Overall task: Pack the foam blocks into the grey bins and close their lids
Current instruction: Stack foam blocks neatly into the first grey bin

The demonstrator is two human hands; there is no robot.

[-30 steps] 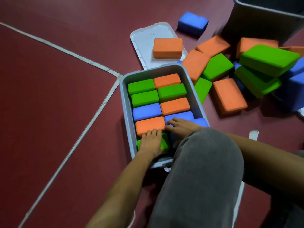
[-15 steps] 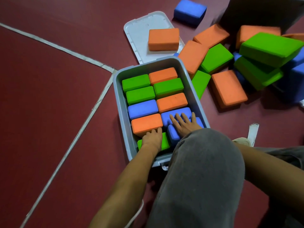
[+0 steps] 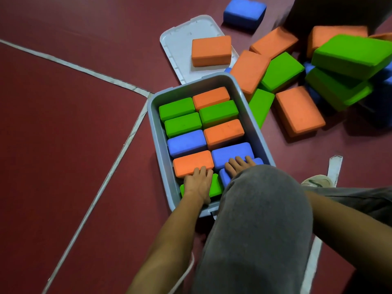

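Red floor: at grey bin's near end, left hand flat on green block, right hand flat on blue block

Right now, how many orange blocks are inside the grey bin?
3. One orange block at the grey bin's far end, right column; a second midway down that column; a third in the left column, at the left hand's fingertips. Lower layers may hide more.

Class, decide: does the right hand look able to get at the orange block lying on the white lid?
Probably, with a lean. The right hand rests inside the grey bin; the orange block sits uncovered on the white lid just past the bin's far end.
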